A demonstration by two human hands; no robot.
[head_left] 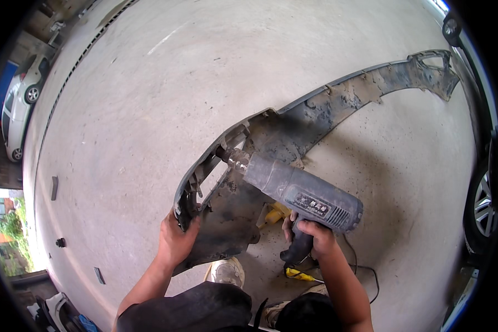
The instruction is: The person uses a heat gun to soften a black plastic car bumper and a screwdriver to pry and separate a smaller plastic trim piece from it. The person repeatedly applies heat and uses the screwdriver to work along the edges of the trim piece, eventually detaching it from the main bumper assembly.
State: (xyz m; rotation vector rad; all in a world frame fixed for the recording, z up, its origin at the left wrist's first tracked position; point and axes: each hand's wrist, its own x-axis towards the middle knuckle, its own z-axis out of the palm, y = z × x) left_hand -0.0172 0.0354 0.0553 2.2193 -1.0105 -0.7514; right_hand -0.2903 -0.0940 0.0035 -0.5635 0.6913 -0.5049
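Observation:
A long, dirt-stained dark car bumper [346, 99] stretches from in front of my legs to the far right, its inner side facing me. My left hand [177, 238] is closed on the bumper's near left edge, beside an opening. In my right hand [316, 237] is a grey heat gun [293, 188], gripped by its black handle. Its metal nozzle points left, with the tip close to the bumper's edge at the far end of the opening. I cannot tell whether the tip touches the plastic.
A yellow object [275, 213] sits partly hidden behind the bumper, and a yellow-handled tool [299, 274] lies by my feet. A black cord [375, 276] curves over the concrete floor. Small dark pieces [54, 188] lie to the left. Cars stand at far left [21, 108] and right [484, 205].

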